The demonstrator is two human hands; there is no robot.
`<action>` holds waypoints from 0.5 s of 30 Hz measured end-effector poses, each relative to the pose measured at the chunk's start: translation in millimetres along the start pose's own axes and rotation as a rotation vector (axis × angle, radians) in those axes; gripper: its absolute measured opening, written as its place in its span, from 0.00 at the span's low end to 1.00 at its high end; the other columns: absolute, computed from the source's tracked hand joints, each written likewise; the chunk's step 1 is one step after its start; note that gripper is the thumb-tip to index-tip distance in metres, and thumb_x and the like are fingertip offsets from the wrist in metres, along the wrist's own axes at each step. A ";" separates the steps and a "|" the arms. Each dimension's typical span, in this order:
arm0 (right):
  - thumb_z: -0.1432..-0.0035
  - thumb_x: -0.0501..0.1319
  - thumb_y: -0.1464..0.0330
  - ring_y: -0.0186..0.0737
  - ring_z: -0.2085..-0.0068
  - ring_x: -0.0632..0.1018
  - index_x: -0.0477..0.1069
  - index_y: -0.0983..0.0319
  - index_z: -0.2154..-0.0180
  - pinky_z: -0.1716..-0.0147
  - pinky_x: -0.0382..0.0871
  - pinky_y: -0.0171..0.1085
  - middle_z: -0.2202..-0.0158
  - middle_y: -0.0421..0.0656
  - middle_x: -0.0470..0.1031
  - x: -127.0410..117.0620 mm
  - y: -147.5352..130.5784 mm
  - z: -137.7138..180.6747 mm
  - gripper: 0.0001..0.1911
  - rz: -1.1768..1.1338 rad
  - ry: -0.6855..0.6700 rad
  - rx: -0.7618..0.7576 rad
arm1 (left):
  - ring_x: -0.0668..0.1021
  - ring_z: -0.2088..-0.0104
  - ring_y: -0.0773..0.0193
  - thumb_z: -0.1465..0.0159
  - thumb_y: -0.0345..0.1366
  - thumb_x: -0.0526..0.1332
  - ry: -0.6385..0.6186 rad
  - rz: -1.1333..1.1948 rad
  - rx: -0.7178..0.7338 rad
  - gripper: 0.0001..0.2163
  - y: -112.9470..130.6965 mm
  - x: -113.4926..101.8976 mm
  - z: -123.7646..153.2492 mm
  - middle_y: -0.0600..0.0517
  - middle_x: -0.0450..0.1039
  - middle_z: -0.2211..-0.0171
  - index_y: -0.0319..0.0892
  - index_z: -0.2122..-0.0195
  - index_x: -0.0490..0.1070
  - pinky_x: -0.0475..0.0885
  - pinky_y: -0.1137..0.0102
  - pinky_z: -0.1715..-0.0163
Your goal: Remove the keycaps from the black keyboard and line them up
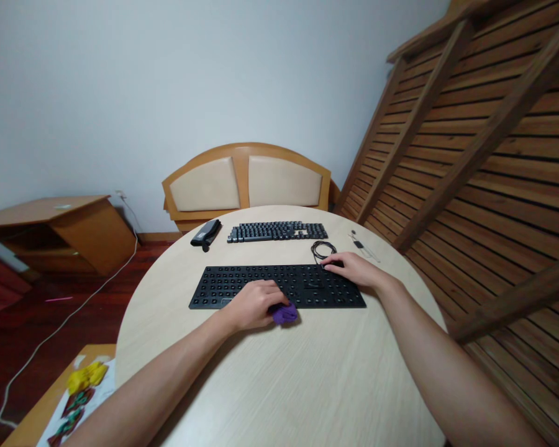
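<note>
A black keyboard base (256, 273) with its keycaps off lies flat on the round table (279, 372). My left hand (257, 304) is closed on a bunched purple cloth (285, 314) at the base's near edge. My right hand (349, 269) rests over the far right part of the base, its fingers stretched towards the far edge. Just beyond those fingertips lies a coiled black cable (323, 249). Loose keycaps (277, 231), laid out in keyboard order, are further back.
A dark pouch (206, 233) sits at the table's back left. Small slim tools (363, 247) lie at the right. Wooden slatted panels (470, 155) lean along the right side. Behind the table stands a padded headboard (246, 180). Yellow cloth (87, 376) lies low at the left.
</note>
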State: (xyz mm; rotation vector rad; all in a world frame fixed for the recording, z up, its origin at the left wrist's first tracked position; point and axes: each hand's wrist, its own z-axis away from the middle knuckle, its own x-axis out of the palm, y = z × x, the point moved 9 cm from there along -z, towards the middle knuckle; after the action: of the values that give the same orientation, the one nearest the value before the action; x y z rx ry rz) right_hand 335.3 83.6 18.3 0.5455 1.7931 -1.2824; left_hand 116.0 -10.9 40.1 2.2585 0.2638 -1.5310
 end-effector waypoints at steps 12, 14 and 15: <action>0.40 0.60 0.57 0.51 0.50 0.78 0.78 0.58 0.52 0.46 0.67 0.45 0.50 0.45 0.79 0.9 0.0 -1.0 0.18 -0.023 -0.007 -0.008 | 0.77 0.60 0.62 0.37 0.24 0.57 0.105 -0.119 0.028 0.10 17.0 19.5 -13.8 0.51 0.80 0.60 0.42 0.58 0.72 0.71 0.69 0.60; 0.40 0.60 0.58 0.51 0.50 0.78 0.78 0.58 0.53 0.46 0.67 0.44 0.51 0.45 0.79 0.5 -1.8 -0.7 0.18 -0.023 0.001 -0.013 | 0.77 0.60 0.62 0.36 0.26 0.56 0.083 -0.166 0.039 0.09 22.2 25.5 -21.0 0.50 0.79 0.60 0.43 0.58 0.72 0.70 0.69 0.61; 0.40 0.60 0.58 0.51 0.50 0.78 0.78 0.58 0.53 0.47 0.68 0.44 0.51 0.45 0.80 0.3 -2.6 -0.6 0.18 -0.024 0.006 -0.014 | 0.77 0.60 0.62 0.35 0.27 0.56 0.071 -0.186 0.046 0.09 25.0 28.1 -25.0 0.50 0.79 0.60 0.43 0.57 0.72 0.70 0.70 0.61</action>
State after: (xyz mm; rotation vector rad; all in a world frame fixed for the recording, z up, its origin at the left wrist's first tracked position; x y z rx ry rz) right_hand 333.0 83.1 19.6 0.5216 1.8170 -1.2847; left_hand 157.2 -24.7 27.7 2.3853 0.4759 -1.5631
